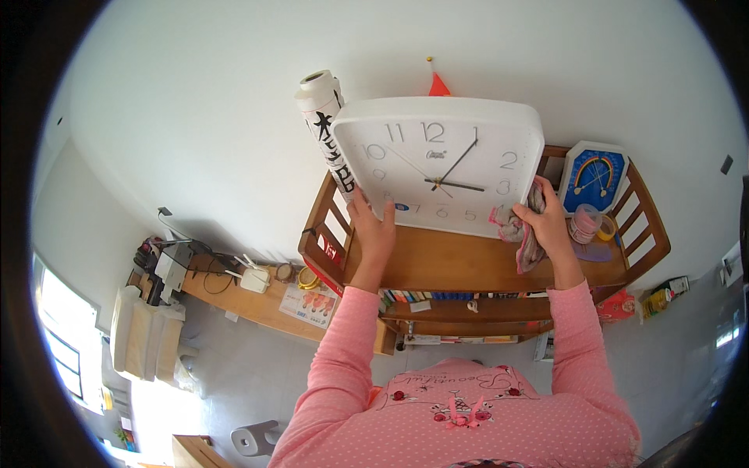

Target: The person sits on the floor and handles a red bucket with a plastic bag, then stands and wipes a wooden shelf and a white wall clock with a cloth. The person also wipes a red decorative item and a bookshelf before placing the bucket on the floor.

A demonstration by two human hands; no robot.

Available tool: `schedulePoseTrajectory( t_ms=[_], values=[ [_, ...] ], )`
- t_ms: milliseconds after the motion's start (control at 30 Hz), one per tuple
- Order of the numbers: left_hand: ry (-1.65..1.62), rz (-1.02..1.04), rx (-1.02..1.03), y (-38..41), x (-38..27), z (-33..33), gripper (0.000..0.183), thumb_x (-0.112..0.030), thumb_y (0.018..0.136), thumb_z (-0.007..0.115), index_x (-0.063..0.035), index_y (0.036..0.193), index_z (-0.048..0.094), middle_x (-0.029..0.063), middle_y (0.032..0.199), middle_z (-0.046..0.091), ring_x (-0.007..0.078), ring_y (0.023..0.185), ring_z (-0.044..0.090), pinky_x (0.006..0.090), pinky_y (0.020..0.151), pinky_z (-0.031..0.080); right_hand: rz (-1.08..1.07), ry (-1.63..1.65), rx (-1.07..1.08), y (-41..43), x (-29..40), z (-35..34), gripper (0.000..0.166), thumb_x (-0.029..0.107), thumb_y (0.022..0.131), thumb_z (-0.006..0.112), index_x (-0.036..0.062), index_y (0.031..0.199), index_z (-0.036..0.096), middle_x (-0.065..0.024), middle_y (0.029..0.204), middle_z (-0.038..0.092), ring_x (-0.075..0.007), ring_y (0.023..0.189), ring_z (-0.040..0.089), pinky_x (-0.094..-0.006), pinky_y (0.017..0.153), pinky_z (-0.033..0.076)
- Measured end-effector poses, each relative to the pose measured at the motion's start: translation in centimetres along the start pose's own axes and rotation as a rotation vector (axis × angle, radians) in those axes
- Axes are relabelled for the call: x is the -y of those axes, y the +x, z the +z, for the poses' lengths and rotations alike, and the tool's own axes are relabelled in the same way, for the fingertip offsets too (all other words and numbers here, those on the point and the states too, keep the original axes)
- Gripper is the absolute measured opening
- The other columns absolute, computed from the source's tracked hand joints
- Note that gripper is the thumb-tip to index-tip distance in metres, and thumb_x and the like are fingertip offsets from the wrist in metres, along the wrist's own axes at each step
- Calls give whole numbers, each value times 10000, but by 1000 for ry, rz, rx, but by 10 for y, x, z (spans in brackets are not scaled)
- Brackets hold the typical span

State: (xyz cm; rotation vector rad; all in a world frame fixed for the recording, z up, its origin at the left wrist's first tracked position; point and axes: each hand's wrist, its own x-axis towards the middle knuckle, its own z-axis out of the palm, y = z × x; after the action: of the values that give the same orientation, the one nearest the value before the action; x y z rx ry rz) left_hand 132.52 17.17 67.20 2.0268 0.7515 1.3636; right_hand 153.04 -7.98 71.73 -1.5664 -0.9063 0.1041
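Observation:
A white rectangular wall clock (439, 167) stands upright over the top of a wooden shelf unit (445, 263), its face towards me. My left hand (373, 231) grips its lower left corner, thumb on the face. At the lower right edge my right hand (544, 219) holds the clock together with a crumpled grey and pink cloth (521, 228), which hangs below the palm. Whether the clock's lower edge touches the shelf top cannot be told.
Paper rolls (325, 123) lean behind the clock's left side. At the right are a blue-faced thermometer-hygrometer (594, 178), a plastic jar (584, 223) and a tape roll (606, 227). A low wooden table (272, 310) with a white router (255, 279) stands left; a grey stool (253, 439) is lower left.

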Motion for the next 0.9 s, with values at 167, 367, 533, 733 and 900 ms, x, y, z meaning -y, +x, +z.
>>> schedulePoseTrajectory(
  t_ms=[167,367,533,733,900],
  values=[
    [77,-35,18,-24,-28,-20,646,-115,860,640,38,1386,298,223,1140,400,352,1014,429,441,919,370,70,188,28,-3,-11,-15,530,110,792,734,-12,1256,508,-107,1127,619,-197,1021,582,-310,907,454],
    [-118,219,-98,-42,-34,-50,361,-164,931,543,-1,1213,388,178,1168,404,291,1113,404,424,985,321,233,355,67,9,-12,-23,467,94,828,703,-37,1239,526,-101,1085,637,-169,936,605,-281,812,488],
    [-245,270,-58,-12,-51,-63,700,-583,980,292,37,1295,373,156,1181,441,234,1061,476,369,907,389,130,215,40,17,-9,-20,386,106,859,684,-38,1201,576,-78,1057,651,-110,850,605,-255,732,492],
    [-256,312,-172,-13,-56,-56,752,-635,960,279,36,1272,414,131,1108,470,236,1004,511,366,842,425,-251,282,-585,38,93,-35,302,159,923,628,-30,1158,620,-65,994,675,-116,857,623,-263,764,504],
    [-282,303,-221,-9,-57,-45,724,-615,969,282,27,1254,457,136,1096,503,238,994,519,367,836,423,-358,-416,-288,89,145,-15,258,185,913,588,34,1113,650,-114,979,702,-194,840,670,-322,763,517]
  ],
)
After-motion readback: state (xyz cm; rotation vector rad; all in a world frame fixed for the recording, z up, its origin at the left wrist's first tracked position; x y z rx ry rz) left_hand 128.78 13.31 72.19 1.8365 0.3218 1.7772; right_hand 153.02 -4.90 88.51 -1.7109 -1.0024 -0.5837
